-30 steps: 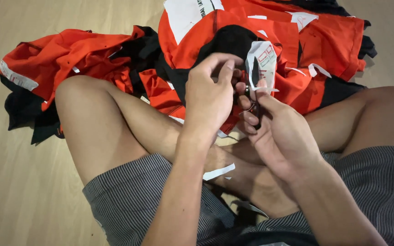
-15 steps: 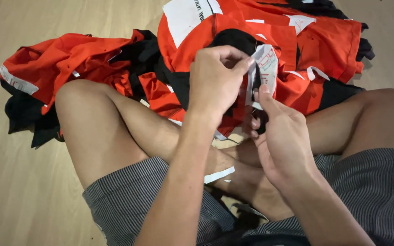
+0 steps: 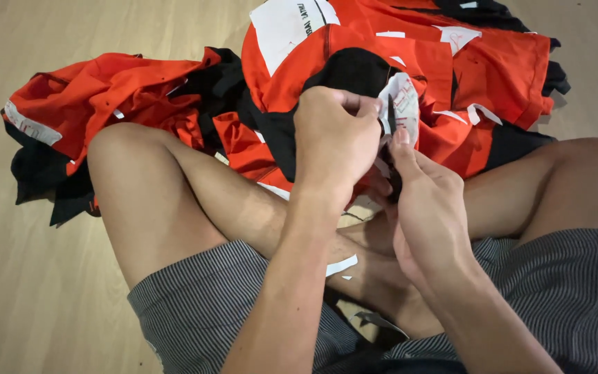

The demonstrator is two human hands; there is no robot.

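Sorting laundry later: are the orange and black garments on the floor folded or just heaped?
Heaped. The orange and black garments lie crumpled and overlapping on the floor, with no neat folds.

Single head-worn view, looking steeply down, close over lap and floor
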